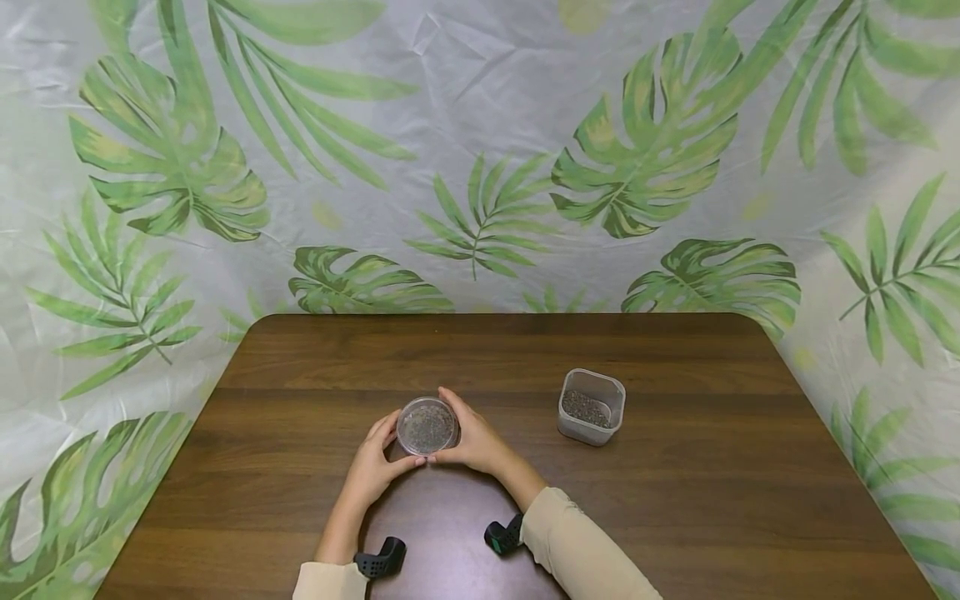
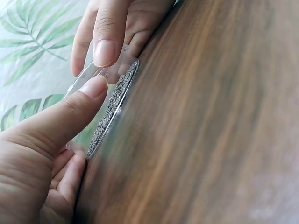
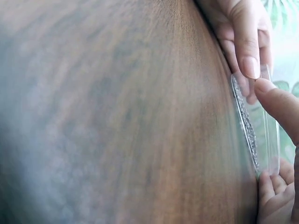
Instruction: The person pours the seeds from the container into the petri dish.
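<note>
A round, clear petri dish (image 1: pixel 427 427) with a layer of dark grey grains inside lies at the middle left of the wooden table. My left hand (image 1: pixel 372 467) holds its left side, the thumb at the near edge and the other fingers round the far side. From the right, my right hand (image 1: pixel 477 443) grips the opposite side, its thumb close to the left thumb. In the left wrist view the grains (image 2: pixel 112 107) form a thin layer at the dish's bottom, below a clear lid. Both thumbs press at the lid's rim in the right wrist view.
To the right of the hands stands a square translucent plastic tub (image 1: pixel 591 432), open at the top, with similar dark grains (image 1: pixel 585 407) in it. A leaf-patterned cloth (image 1: pixel 480 108) hangs behind the brown table (image 1: pixel 697 483). Black wrist devices (image 1: pixel 381 558) sit at both sleeves.
</note>
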`<move>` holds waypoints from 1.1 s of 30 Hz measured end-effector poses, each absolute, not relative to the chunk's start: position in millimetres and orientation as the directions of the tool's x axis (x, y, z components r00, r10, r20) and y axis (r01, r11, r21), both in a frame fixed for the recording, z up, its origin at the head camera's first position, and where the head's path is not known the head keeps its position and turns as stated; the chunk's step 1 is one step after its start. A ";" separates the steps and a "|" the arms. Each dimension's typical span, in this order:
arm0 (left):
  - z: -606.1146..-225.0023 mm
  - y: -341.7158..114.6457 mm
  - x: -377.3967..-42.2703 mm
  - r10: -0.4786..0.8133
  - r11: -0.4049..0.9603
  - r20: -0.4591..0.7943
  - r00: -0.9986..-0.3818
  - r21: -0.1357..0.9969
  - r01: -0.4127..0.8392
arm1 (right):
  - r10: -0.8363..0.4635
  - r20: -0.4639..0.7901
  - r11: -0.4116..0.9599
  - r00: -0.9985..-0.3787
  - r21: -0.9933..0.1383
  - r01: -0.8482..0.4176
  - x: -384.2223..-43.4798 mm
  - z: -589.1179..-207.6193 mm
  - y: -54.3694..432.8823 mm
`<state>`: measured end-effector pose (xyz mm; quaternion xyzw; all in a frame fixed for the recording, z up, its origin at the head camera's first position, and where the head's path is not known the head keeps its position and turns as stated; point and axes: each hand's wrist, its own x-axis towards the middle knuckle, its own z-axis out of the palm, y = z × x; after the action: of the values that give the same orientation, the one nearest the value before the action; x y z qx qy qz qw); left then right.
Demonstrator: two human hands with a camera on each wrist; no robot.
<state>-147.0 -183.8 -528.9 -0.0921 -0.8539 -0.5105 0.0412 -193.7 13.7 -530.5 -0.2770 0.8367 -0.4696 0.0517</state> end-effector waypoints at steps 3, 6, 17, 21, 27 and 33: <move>-524.0 -183.5 -144.7 0.129 0.428 0.163 -0.978 0.881 0.203 | -0.518 0.167 0.405 -0.839 -0.816 -0.412 -193.6 -530.2 13.2; -523.5 -183.7 -144.7 0.131 0.414 0.148 -0.980 0.890 0.190 | -0.521 0.160 0.404 -0.838 -0.819 -0.407 -193.6 -529.5 12.4; -534.4 -186.7 -148.3 0.145 0.423 0.187 -0.972 0.876 0.232 | -0.528 0.163 0.426 -0.834 -0.798 -0.426 -192.5 -529.6 10.3; -534.5 -186.6 -148.8 0.146 0.432 0.186 -0.972 0.871 0.232 | -0.527 0.147 0.435 -0.837 -0.799 -0.415 -191.8 -529.2 10.1; -534.7 -186.8 -148.7 0.133 0.456 0.157 -0.979 0.867 0.201 | -0.527 0.137 0.454 -0.839 -0.789 -0.414 -192.6 -530.4 9.4; -533.7 -186.8 -148.7 0.134 0.485 0.153 -0.979 0.851 0.199 | -0.525 0.129 0.463 -0.841 -0.786 -0.410 -193.1 -531.3 9.3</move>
<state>-148.7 -186.8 -533.7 -0.0969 -0.8611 -0.4980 0.0326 -193.1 9.3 -531.3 -0.2739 0.8528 -0.4398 0.0655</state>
